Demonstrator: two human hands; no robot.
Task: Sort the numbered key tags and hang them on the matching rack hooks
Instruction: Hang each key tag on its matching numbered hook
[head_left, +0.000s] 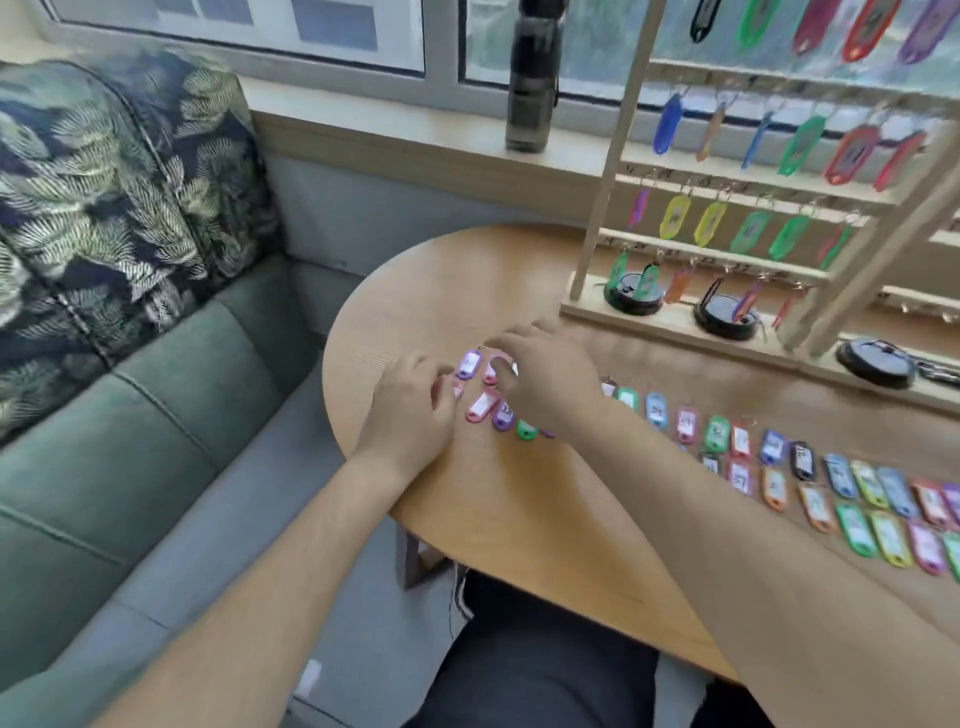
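On my feed both hands sit low over the left end of the wood table (530, 525). Left hand (410, 405) is knuckles-up, fingers bent down w/ tips at the edge of a small cluster of tags. Can't tell if it pinches anything, since blur hides the tips. Right hand (545, 376) comes in from the right, fingers curved over the same cluster, thumb against a pink tag (491, 373). Whether that's a grip or just a touch, I can't tell.

Betw. the hands lie a purple tag (469, 364), a second pink tag (482, 405) w/ a white label, and a second purple tag (503, 415) just beside it. The rest of the key tags (840, 475) lie flat in rows running right along the table, side by side.

The rack (608, 176) stands on the table's far right, several rows already hung w/ coloured tags. Green sofa (156, 415) is to the left, and a dark bottle (535, 78) stands on the far sill.
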